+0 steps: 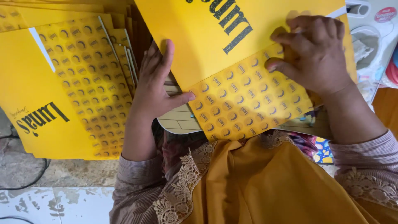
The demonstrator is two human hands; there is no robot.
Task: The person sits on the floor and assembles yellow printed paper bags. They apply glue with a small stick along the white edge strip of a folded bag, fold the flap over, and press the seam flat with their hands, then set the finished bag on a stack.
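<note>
A yellow printed card sheet (215,37) lies on a small wooden board (178,120) over my lap. Its lower flap (244,99) carries rows of small round dark marks and is folded up over the plain yellow part. My left hand (155,83) rests flat at the sheet's left edge, thumb touching the patterned flap's corner. My right hand (315,52) presses its fingertips on the flap's upper right edge. Neither hand grips anything.
A fanned pile of similar yellow sheets (78,83) lies on the floor to the left. White plastic items (369,37) sit at the upper right. A black cable (25,174) crosses the worn floor at lower left. My yellow garment with lace trim (257,182) fills the bottom.
</note>
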